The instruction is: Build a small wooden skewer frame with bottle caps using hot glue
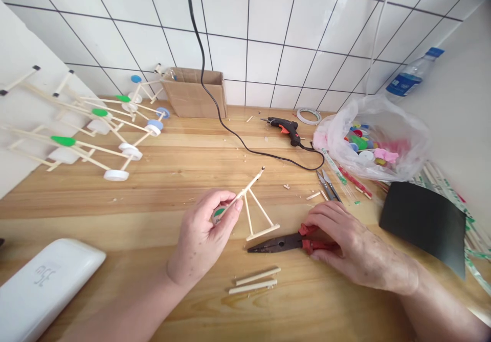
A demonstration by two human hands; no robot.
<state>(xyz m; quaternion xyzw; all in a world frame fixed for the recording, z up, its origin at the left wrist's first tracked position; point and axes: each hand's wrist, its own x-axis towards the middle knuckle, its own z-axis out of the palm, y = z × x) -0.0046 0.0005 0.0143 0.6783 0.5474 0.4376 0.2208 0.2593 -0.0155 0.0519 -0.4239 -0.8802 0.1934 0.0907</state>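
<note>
My left hand (205, 232) pinches a small frame of glued wooden sticks (248, 214) by its upper bar. A dark tip shows on the bar's far end, and a round piece with green on it (218, 213) peeks out between the fingers. The frame's lower crossbar hangs just above or at the table near the pliers' jaws; contact is unclear. Around the red handles of long-nose pliers (282, 243), my right hand (341, 247) is closed, with the dark jaws pointing left. Two short loose sticks (255, 280) lie in front of the pliers.
Stick-built models with white and blue wheels (115, 137) stand at left. A glue gun (286, 128) with black cable, tape roll (309, 116), scissors (328, 184), plastic bag of parts (406, 142) and black sheet (425, 227) are right. A cardboard box (199, 96) stands behind, a white device (49, 285) front left.
</note>
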